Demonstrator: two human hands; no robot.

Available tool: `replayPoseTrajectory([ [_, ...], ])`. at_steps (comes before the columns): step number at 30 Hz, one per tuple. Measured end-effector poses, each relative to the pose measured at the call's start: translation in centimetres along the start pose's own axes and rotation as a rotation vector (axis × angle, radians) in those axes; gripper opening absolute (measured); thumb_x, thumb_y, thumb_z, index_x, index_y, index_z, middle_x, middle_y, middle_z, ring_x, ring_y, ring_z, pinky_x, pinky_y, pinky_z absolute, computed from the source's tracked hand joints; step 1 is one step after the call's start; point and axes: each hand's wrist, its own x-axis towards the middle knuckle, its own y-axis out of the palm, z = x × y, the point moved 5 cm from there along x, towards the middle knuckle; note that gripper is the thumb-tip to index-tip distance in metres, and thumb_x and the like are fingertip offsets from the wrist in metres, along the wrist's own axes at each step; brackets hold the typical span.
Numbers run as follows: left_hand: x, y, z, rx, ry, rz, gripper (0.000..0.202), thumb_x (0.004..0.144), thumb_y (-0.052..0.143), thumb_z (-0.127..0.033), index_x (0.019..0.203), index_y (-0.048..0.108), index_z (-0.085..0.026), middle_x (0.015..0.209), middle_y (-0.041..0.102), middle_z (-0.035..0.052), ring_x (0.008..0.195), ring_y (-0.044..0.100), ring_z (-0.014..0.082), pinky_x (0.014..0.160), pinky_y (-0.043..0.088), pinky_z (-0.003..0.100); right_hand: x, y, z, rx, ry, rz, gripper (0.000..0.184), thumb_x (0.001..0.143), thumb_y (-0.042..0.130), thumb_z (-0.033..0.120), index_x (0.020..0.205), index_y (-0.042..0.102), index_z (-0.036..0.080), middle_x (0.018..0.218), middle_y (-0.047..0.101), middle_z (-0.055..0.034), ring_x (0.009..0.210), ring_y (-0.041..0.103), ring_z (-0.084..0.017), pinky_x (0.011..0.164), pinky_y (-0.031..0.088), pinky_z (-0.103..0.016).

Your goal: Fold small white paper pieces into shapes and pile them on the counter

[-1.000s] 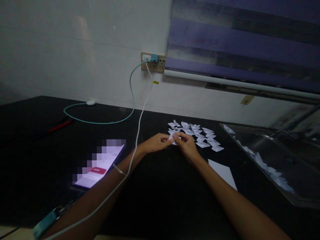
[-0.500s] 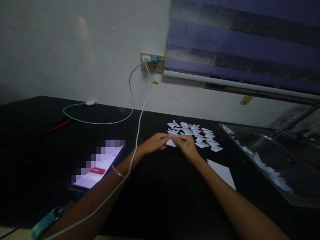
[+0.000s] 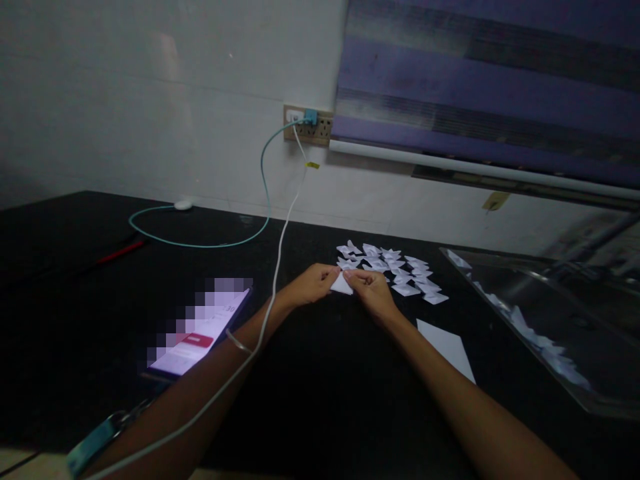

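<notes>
Between my two hands is a small piece of folded white paper [image 3: 342, 285]. My left hand [image 3: 316, 283] pinches its left side with thumb and fingers. From the right, my right hand [image 3: 371, 288] grips the same paper, thumb close to the left thumb. Just behind the hands, several white folded paper boats [image 3: 401, 272] lie in rows on the black countertop [image 3: 300, 413]. To the right of my right forearm rests a stack of flat white paper [image 3: 446, 348]. Fingers cover part of the folded paper.
A lit phone [image 3: 203, 333] lies left of my left forearm. A white cable [image 3: 276, 267] crosses over that forearm from the wall socket [image 3: 307, 127]. A teal cable [image 3: 200, 245] loops at the back. At right is a metal sink [image 3: 515, 273].
The hands have drawn slightly apart at the fingertips, and more of the folded paper shows between them. The view has shifted a little.
</notes>
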Motion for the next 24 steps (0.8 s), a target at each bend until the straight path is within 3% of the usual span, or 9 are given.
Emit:
replayPoseTrajectory([
  [6, 0.0, 0.2, 0.2, -0.09, -0.001, 0.054, 0.051, 0.093, 0.048, -0.065, 0.07, 0.045, -0.02, 0.064, 0.041, -0.0049, 0.058, 0.041, 0.0102, 0.055, 0.033, 0.023, 0.1, -0.6, 0.3, -0.051, -0.037, -0.056, 0.043, 0.077, 0.077, 0.062, 0.08, 0.081, 0.019, 0.075, 0.076, -0.0056, 0.066, 0.065, -0.022, 0.062, 0.049, -0.033],
  [9, 0.0, 0.2, 0.5, -0.126, 0.01, 0.098, 0.053, 0.094, 0.049, -0.066, 0.072, 0.049, -0.018, 0.063, 0.044, -0.0046, 0.056, 0.041, 0.009, 0.053, 0.031, 0.022, 0.1, -0.7, 0.7, -0.096, -0.066, -0.094, 0.04, 0.079, 0.076, 0.058, 0.084, 0.081, 0.019, 0.081, 0.078, -0.0075, 0.072, 0.068, -0.023, 0.067, 0.052, -0.035],
  [12, 0.1, -0.1, 0.7, -0.16, 0.02, 0.06, 0.05, 0.095, 0.05, -0.064, 0.077, 0.052, -0.018, 0.061, 0.046, -0.0049, 0.053, 0.041, 0.0086, 0.051, 0.03, 0.022, -0.2, -0.5, 1.7, -0.226, -0.146, -0.165, 0.035, 0.084, 0.074, 0.048, 0.101, 0.08, 0.019, 0.1, 0.079, -0.0106, 0.087, 0.07, -0.026, 0.076, 0.054, -0.038],
  [15, 0.3, -0.4, 1.0, -0.208, -0.026, 0.009, 0.049, 0.095, 0.05, -0.062, 0.076, 0.052, -0.018, 0.057, 0.046, -0.0056, 0.048, 0.039, 0.0078, 0.048, 0.03, 0.021, -0.8, 0.1, 2.9, -0.34, -0.272, -0.185, 0.045, 0.085, 0.076, 0.041, 0.126, 0.071, 0.022, 0.127, 0.071, -0.0127, 0.108, 0.067, -0.028, 0.08, 0.056, -0.039],
  [17, 0.4, -0.4, 1.2, -0.227, -0.049, -0.007, 0.048, 0.095, 0.051, -0.06, 0.073, 0.052, -0.018, 0.056, 0.048, -0.0051, 0.047, 0.04, 0.0073, 0.048, 0.031, 0.021, -1.2, 0.6, 3.5, -0.408, -0.359, -0.145, 0.052, 0.084, 0.078, 0.039, 0.133, 0.066, 0.026, 0.136, 0.066, -0.0126, 0.118, 0.063, -0.029, 0.084, 0.056, -0.041],
  [24, 0.8, -0.3, 1.7, -0.259, -0.079, 0.018, 0.045, 0.101, 0.046, -0.051, 0.076, 0.059, -0.015, 0.058, 0.056, -0.0016, 0.047, 0.048, 0.0074, 0.046, 0.035, 0.02, -1.3, 0.8, 3.8, -0.523, -0.457, -0.097, 0.038, 0.089, 0.074, 0.032, 0.127, 0.069, 0.029, 0.13, 0.068, -0.0108, 0.126, 0.061, -0.029, 0.104, 0.051, -0.052],
])
